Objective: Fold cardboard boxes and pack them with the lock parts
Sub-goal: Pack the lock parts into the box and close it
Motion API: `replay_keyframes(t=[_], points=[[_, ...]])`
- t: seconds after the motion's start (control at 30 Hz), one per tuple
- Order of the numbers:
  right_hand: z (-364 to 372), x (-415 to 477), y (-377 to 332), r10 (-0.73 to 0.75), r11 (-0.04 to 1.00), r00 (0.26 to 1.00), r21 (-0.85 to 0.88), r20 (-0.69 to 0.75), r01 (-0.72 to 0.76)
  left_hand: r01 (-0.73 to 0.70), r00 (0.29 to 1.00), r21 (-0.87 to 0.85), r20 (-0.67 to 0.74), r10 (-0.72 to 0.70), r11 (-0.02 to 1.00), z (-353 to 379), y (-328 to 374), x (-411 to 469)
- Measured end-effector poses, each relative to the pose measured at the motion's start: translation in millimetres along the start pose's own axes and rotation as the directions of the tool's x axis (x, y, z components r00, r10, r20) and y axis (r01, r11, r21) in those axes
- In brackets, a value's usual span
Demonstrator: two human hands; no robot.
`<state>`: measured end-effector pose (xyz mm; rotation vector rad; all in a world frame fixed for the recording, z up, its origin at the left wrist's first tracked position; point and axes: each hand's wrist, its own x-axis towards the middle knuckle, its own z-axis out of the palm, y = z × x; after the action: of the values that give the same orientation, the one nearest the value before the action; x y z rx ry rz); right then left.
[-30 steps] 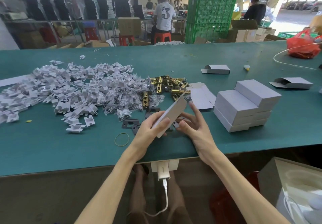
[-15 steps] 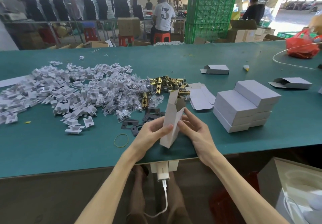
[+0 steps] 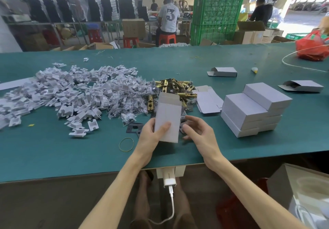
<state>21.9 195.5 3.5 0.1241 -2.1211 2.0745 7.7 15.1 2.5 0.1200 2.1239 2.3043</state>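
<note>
A grey cardboard box (image 3: 168, 115) stands upright above the green table (image 3: 71, 148), its top flap open. My left hand (image 3: 151, 136) grips its lower part, thumb across the front face. Just right of the box, apart from it, my right hand (image 3: 197, 131) hovers with loosely curled fingers and holds nothing. Brass lock latches (image 3: 173, 88) lie in a heap behind the box. Black plates (image 3: 134, 128) lie under my hands. Flat box blanks (image 3: 208, 101) rest beside the latches. A stack of closed grey boxes (image 3: 254, 106) stands at the right.
A wide pile of white plastic inserts (image 3: 58, 93) and small screw bags (image 3: 124, 104) covers the left. A rubber band (image 3: 126, 144) lies near the front edge. Half-folded boxes (image 3: 223, 71) (image 3: 302, 86), a red bag (image 3: 313, 48) and a white cord (image 3: 302, 67) lie far right. People work behind the table.
The box went from a tilted, flattened shape to upright and squared open, facing me. My right hand has come off it and now hovers beside it.
</note>
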Motion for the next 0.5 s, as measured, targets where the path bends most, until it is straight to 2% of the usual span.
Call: replay_keyframes(t=[0.13,0.2,0.23,0.33,0.5], points=[[-3.3,35.1,-11.7,0.152,0.988,0.988,-0.015,-0.017,-0.152,0.05,0.995,-0.153,-0.079,-0.063,0.987,-0.1,1.8,3.4],[-5.5,66.1,-20.6,0.148,0.975,0.987,-0.155,-0.071,-0.157,0.043,0.996,-0.177,-0.072,-0.057,0.983,-0.5,4.2,1.3],[-7.1,83.1,-24.1,0.101,0.952,0.99,-0.279,-0.101,-0.125,0.035,0.996,-0.17,-0.073,-0.048,0.985,-0.6,4.9,0.6],[-11.6,129.4,-25.9,-0.036,0.742,0.994,-0.669,-0.1,-0.041,0.012,0.998,-0.165,-0.065,-0.023,0.986,-0.1,3.8,0.9],[-20.3,165.3,-12.6,0.003,0.375,1.0,-0.927,0.013,0.011,0.041,0.999,-0.167,-0.025,-0.046,0.985,-3.1,-2.2,4.9]])
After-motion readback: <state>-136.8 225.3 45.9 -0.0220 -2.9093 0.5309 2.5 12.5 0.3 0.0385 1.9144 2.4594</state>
